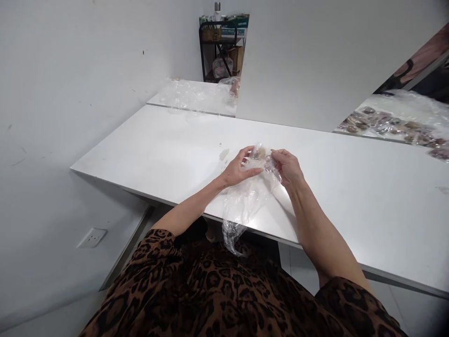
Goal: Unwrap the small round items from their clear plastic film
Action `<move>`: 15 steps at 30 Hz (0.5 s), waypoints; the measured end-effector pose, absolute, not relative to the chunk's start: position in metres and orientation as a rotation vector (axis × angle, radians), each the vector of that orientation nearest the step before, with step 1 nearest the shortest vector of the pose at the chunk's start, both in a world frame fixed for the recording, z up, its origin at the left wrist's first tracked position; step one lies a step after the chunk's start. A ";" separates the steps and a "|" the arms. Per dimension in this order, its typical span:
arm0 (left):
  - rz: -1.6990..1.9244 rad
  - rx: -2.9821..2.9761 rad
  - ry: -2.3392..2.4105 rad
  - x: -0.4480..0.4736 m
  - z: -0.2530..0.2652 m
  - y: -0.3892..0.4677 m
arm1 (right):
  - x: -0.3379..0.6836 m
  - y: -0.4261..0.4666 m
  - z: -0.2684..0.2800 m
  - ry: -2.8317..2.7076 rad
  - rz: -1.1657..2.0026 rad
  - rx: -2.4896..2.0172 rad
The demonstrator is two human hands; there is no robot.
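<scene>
Clear crinkled plastic wrap point(245, 199) is stretched between my two hands, and its lower end hangs over the table's front edge. Within its upper part shows a small yellowish-brown item point(261, 152), too blurred by the film to name. My left hand point(239, 168) curves round the wrap from the left, thumb lying along the near side. On the right, my right hand point(286, 164) pinches the film beside the small item, fingers bent. Both hands are just above the white table point(168, 150), and the film partly hides the fingertips.
Loose plastic film point(196, 96) lies at the back left, by a dark shelf point(219, 41) with boxes. A white partition point(291, 65) stands behind the table. Several film-wrapped brownish items point(389, 122) are at the far right. A wall socket point(92, 238) is at lower left.
</scene>
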State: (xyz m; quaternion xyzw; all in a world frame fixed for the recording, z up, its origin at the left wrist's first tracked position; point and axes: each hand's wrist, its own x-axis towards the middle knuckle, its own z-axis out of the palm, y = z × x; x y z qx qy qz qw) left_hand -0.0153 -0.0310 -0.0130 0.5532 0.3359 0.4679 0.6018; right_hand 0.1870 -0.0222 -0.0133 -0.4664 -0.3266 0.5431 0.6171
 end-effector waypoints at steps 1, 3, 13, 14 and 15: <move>1.073 1.240 0.805 -0.015 -0.015 -0.029 | 0.184 -0.025 -0.011 -0.800 1.243 -1.048; 1.030 1.063 0.859 -0.015 -0.019 -0.022 | 0.181 -0.029 -0.006 -0.851 1.238 -1.005; 1.170 0.570 0.809 -0.022 -0.014 -0.007 | 0.186 -0.029 -0.011 -1.033 0.874 -1.201; 1.186 0.590 0.849 -0.022 -0.014 -0.009 | 0.183 -0.032 -0.010 -1.129 0.765 -1.196; 1.199 0.609 0.881 -0.021 -0.013 -0.010 | 0.180 -0.036 -0.008 -1.227 0.681 -1.182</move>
